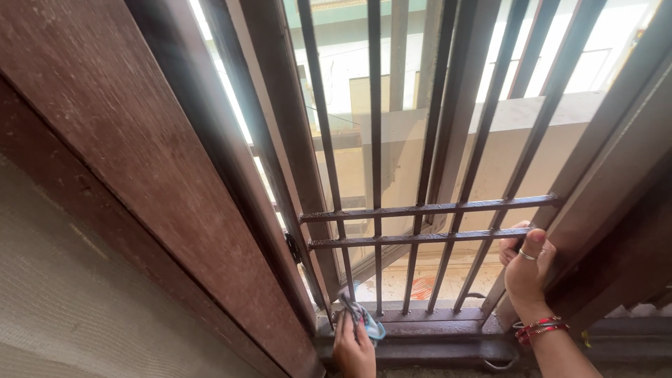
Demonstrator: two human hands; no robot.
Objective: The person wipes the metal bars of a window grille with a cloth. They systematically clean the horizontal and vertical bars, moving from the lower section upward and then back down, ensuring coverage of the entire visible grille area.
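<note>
Your left hand (353, 348) sits low at the foot of the window grille (427, 210), fingers closed around a bunched blue cloth (365, 318), pressing it against the dark bottom sill (434, 329) near the base of the leftmost bars. Your right hand (526, 264) is up at the right end of the lower crossbar (420, 239), fingers wrapped shut on the metal beside the frame; a ring and red bangles (540, 327) show on that hand and wrist. Risks, as I judge them: the cloth is loosely wadded, and a trailing corner pokes toward the gaps between the vertical bars; a hard swipe outward could push it through and drop it to the ground outside. The spaces at the bar bases are narrow, so knuckles driven in with the cloth could scrape or jam against the metal. Your bangles hang close to the frame edge and could snag or knock on it if you shift the bracing hand quickly. Your weight seems to lean on that right grip; if the bar is dusty or damp, the hold could slip and pitch you toward the grille. The wooden shutter (126, 140) at your left stands close enough to catch an elbow on a wide stroke.
</note>
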